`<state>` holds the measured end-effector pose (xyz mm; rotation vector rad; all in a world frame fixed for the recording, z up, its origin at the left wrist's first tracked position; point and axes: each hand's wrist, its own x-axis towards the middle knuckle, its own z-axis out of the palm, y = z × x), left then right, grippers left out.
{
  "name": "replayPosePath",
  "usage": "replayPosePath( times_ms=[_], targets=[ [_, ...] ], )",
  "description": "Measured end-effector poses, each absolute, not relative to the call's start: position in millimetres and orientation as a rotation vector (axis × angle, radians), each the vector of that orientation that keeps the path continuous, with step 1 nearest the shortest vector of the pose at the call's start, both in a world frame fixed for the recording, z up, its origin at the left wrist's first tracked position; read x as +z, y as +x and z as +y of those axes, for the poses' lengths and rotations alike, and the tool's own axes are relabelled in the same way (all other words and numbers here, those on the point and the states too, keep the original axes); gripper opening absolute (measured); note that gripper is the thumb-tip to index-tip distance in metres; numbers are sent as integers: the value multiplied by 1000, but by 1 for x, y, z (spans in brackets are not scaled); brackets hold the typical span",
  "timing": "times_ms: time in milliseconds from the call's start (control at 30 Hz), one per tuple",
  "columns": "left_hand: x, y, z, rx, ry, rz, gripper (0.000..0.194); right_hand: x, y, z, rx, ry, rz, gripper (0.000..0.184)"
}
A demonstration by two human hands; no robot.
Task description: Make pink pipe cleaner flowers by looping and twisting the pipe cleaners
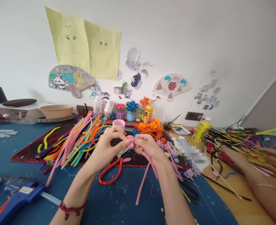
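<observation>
Between my hands is a pink pipe cleaner (130, 142), bent into small loops at one end. The thumb and fingertips of my left hand (113, 140) pinch the looped part from the left. From the right, my right hand (147, 145) is closed on the same piece, and pink stems hang down below its fingers. Red-handled scissors (109, 181) lie just under my hands, their blades partly hidden. A pink cup-shaped pot (118, 124) stands right behind my left hand. Lilac pipe-cleaner flowers (174, 153) lie to the right of my right wrist.
Loose coloured pipe cleaners (75, 137) are heaped at left. A blue glue gun (23, 200) lies at front left. Orange pipe-cleaner pieces (149, 128), a juice bottle (148, 112) and finished flower pots (131, 115) stand behind. At right, a co-worker's hands (234, 156) are among more pipe cleaners.
</observation>
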<state>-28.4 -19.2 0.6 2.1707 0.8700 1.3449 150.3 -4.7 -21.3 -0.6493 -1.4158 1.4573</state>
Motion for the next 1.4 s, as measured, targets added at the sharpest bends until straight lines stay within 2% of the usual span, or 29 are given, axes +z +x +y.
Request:
replayPosePath(
  times_ms=[233, 700, 933, 1067, 1200, 1400],
  targets=[
    [-3, -25, -18, 1403, 1974, 799, 26, -20, 148, -6, 1456, -600, -1416, 26],
    [1, -26, -21, 1381, 2166, 998, 35, -17, 147, -10, 1380, -714, -1465, 29],
    [1, -24, -23, 1532, 2013, 965, 25, -18, 143, -8, 1388, -616, -1385, 26],
    [3, -23, -27, 1689, 1727, 756, 29, -12, 140, -12, 1494, -459, -1281, 26],
    [6, -19, -32, 1472, 1409, 387, 38, -7, 140, -19, 1501, -423, -1334, 28],
    [8, -16, -41, 1302, 1339, 244, 43, -11, 142, -23, 1493, -403, -1433, 28]
  ],
)
